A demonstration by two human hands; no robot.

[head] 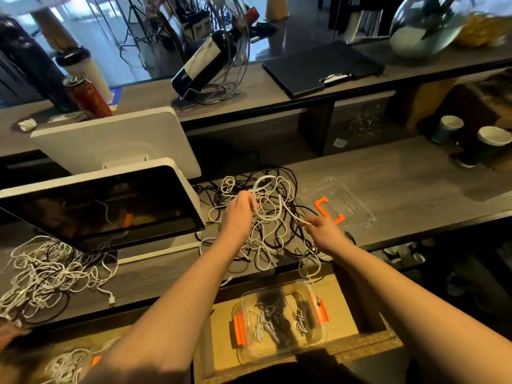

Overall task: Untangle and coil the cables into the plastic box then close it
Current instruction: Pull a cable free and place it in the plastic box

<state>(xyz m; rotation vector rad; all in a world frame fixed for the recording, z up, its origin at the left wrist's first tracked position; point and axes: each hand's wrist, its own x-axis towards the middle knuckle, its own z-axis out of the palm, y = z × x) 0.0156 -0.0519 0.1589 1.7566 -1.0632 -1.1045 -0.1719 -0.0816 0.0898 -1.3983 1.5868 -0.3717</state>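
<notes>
Two hands: both are raised over the tangled cables (263, 217), the landmark used throughout.
Head view, left hand (239, 210): its fingers are curled round one end of a white cable (270, 195), above the middle of the tangle.
Head view, right hand (322, 230): the cable's other end is pinched between thumb and forefinger at the right edge of the tangle.
White cable: a loop is lifted clear between the hands; the rest of the pile lies on the bench (415, 173).
Plastic box (279, 322): it stands open on a lower shelf nearer the person than the tangle, with coiled cables already inside.
Lid (343, 203): it lies just right of the tangle.
Step in hand, judged: one cable is being freed.
Advice: the cable should be drawn out slowly, following the free end through each crossing, so that knots are not tightened.
</notes>
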